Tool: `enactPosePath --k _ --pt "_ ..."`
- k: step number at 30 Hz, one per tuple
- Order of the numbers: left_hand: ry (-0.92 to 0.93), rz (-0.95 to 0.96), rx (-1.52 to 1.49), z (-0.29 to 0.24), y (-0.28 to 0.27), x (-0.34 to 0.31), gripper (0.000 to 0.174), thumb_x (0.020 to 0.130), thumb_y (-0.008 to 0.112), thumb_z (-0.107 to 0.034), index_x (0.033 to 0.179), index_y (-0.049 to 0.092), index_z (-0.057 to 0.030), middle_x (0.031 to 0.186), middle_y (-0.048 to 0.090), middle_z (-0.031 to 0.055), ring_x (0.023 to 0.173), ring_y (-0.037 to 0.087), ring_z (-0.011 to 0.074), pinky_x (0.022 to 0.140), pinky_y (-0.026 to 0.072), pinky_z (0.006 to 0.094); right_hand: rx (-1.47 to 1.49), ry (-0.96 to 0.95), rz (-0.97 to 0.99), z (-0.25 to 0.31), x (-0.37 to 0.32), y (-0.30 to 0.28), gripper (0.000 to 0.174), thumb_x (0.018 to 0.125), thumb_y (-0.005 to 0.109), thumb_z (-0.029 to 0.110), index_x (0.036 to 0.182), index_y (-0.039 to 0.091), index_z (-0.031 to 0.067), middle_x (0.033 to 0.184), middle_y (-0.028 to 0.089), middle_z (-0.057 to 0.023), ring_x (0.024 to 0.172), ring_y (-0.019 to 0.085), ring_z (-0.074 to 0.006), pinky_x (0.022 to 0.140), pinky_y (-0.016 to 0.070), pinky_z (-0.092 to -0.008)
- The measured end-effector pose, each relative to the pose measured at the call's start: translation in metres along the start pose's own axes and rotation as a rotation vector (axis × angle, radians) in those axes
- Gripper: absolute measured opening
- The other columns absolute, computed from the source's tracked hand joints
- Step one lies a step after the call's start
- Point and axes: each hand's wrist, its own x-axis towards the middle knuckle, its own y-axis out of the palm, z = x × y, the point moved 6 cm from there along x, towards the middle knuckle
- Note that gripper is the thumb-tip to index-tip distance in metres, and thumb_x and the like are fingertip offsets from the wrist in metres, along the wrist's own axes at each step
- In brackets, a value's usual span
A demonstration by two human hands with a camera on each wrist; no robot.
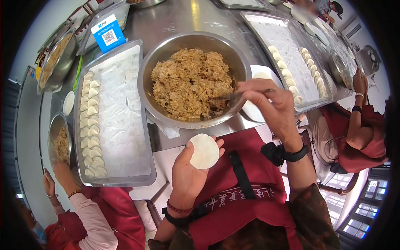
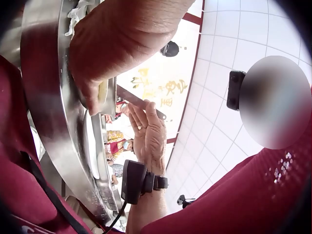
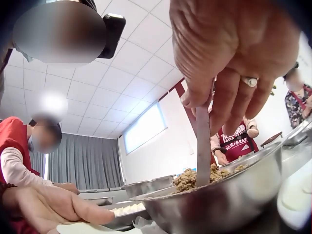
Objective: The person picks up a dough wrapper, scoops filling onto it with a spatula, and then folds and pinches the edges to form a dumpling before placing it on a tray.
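A round white dough wrapper [image 1: 204, 151] lies across the palm and fingers of my left hand [image 1: 189, 173], below the big steel bowl [image 1: 148, 100]. My right hand [image 1: 273, 106] grips a flat metal spatula [image 3: 203, 146] over the bowl's right side, and its far end is in the brown filling [image 1: 191, 83]. In the right wrist view the thumb and fingers of my right hand [image 3: 234, 53] pinch the upright blade. The left wrist view shows my left hand [image 2: 112, 44] close up, with only the wrapper's edge [image 2: 103, 91] visible.
A tray [image 1: 150, 175] with rows of dumplings stands left of the bowl, another tray [image 1: 254, 25] at the right. White wrappers [image 1: 262, 75] lie beside the bowl. A blue code sign [image 1: 109, 35] stands behind. Other people work at both sides.
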Motion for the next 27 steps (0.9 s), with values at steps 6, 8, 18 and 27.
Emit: enactPosePath --k 6,8,18,27 --pt "0.013 -0.01 0.018 -0.005 -0.007 -0.002 0.044 0.105 0.042 -0.029 0.129 0.047 0.0077 0.133 0.053 0.0284 0.132 0.044 0.0468 0.115 0.0302 0.0616 -0.202 -0.201 -0.057 -0.018 0.021 0.002 0.015 0.085 0.074 0.012 0.099 0.071 0.0074 0.091 0.074 -0.0053 0.083 0.067 -0.0185 0.074 0.0521 -0.0292" --pt "0.013 -0.021 0.02 -0.006 -0.008 -0.003 0.045 0.105 0.042 -0.029 0.13 0.046 0.0082 0.13 0.055 0.0271 0.128 0.05 0.0441 0.112 0.0366 0.0582 -0.227 -0.229 -0.053 -0.027 0.022 0.004 0.013 0.085 0.074 0.012 0.097 0.072 0.0084 0.09 0.074 -0.0044 0.083 0.067 -0.0198 0.074 0.052 -0.0297" --pt "-0.021 -0.018 0.013 -0.002 -0.003 0.0 0.043 0.106 0.041 -0.029 0.129 0.047 0.0064 0.132 0.053 0.0284 0.13 0.046 0.0469 0.114 0.0318 0.0621 -0.105 -0.084 0.106 -0.027 0.003 -0.001 0.009 0.086 0.074 0.012 0.093 0.074 0.008 0.092 0.074 -0.0046 0.088 0.066 -0.0191 0.08 0.0527 -0.0302" --pt "-0.009 -0.011 0.024 -0.005 -0.004 0.002 0.045 0.106 0.04 -0.03 0.131 0.046 0.0059 0.133 0.052 0.0281 0.13 0.046 0.0466 0.114 0.0324 0.0621 0.009 0.055 0.122 -0.026 -0.002 0.01 0.01 0.086 0.073 0.012 0.095 0.074 0.0081 0.095 0.074 -0.0042 0.092 0.066 -0.0183 0.081 0.0529 -0.0301"
